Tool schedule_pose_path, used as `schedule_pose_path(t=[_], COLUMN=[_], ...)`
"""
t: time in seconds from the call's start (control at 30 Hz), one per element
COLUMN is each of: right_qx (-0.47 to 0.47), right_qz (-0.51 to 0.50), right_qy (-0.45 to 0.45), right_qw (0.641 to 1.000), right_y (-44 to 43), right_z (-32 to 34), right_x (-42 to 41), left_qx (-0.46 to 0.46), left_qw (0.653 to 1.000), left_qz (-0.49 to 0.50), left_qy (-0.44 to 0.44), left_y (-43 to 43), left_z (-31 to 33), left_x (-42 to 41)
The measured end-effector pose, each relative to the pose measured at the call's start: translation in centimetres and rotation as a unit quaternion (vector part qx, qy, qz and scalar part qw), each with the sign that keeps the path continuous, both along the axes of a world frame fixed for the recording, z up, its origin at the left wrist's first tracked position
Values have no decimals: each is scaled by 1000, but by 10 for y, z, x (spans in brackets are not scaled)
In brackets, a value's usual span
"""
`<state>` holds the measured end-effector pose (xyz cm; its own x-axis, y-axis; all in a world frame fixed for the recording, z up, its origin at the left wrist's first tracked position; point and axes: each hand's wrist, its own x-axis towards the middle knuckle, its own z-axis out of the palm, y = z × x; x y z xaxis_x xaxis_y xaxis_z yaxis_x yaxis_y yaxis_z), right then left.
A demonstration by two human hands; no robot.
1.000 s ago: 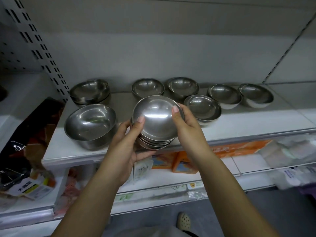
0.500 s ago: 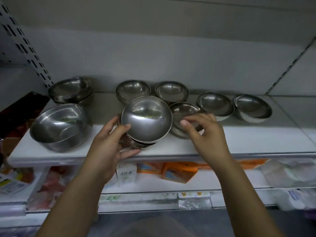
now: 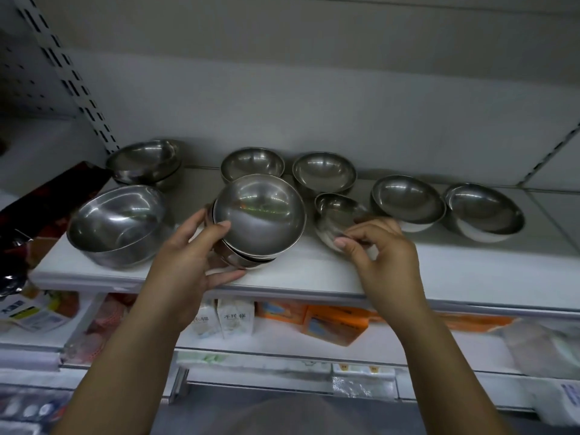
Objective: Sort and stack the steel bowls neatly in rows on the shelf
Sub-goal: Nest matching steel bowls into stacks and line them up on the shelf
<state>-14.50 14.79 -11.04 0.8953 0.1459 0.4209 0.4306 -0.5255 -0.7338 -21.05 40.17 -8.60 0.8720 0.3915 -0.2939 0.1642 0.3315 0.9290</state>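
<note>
My left hand (image 3: 188, 262) grips a tilted stack of small steel bowls (image 3: 259, 215) at the front of the white shelf (image 3: 298, 277), thumb on the top rim, fingers under the stack. My right hand (image 3: 383, 259) pinches the near rim of a small steel bowl (image 3: 337, 211) just right of the stack and tips it up. Two small bowls (image 3: 252, 163) (image 3: 324, 171) sit behind. Two wider bowls (image 3: 408, 199) (image 3: 485, 210) stand to the right. A large bowl (image 3: 117, 222) and a stacked pair (image 3: 144, 160) are at the left.
A perforated upright (image 3: 66, 73) bounds the shelf at the left, a back panel (image 3: 314, 105) closes it behind. Below hang a lower shelf with small white cartons (image 3: 233, 318), orange packets (image 3: 332, 324) and plastic-wrapped goods (image 3: 539, 343). Dark packaging (image 3: 40, 208) lies left of the shelf.
My right hand left the stack, moved right and took hold of the small bowl's rim, tilting it. My left hand keeps holding the stack, now lower at the shelf front.
</note>
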Motion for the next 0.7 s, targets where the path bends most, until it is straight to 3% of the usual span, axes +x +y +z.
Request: schedule_pose_path(t=[0.07,0.27,0.6,0.7], right_qx=[61,125,-13,-47], right_qz=[-4,22,102,121], right_qy=[18,-57,-116,-93], right_qw=[998,990,988,987], right_y=[1,19,46,50], right_z=[9,41,44,42], right_x=[-4,-16,-15,-15], left_qx=[11,34,47,56], left_qw=[1000,999,998,998], left_qz=[-2,-22,-18,-21], left_qy=[2,17,31,24], left_y=[3,10,9,8], left_z=[2,7,10,12], left_x=[-1,-4,-2,-2])
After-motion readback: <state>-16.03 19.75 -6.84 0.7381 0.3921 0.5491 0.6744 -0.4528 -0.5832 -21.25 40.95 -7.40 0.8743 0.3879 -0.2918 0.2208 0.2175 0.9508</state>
